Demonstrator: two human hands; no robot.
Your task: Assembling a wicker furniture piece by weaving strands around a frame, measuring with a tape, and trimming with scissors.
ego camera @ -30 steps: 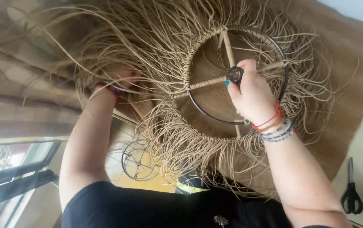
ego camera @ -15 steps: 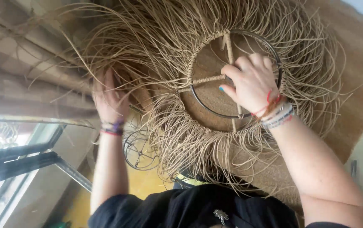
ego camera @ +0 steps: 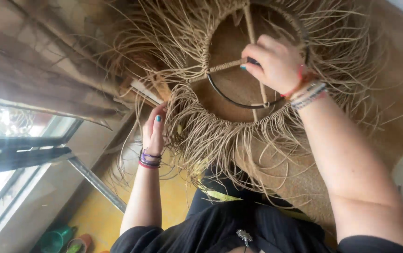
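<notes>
Above a woven tan fibre mat [ego camera: 398, 70], a round black wire frame hung with long straw-coloured raffia strands [ego camera: 257, 100] is held up.

Its raffia-wrapped crossbar [ego camera: 227, 65] is gripped by the right hand [ego camera: 276, 63], fingers curled round it. The fringe at the left is touched by the left hand [ego camera: 154, 129], fingers straight and pressed together. A brown curtain [ego camera: 47, 79] and a window [ego camera: 4, 140] are seen at the left; a yellow floor [ego camera: 98, 215] with a green cup [ego camera: 54, 240] lies near.
</notes>
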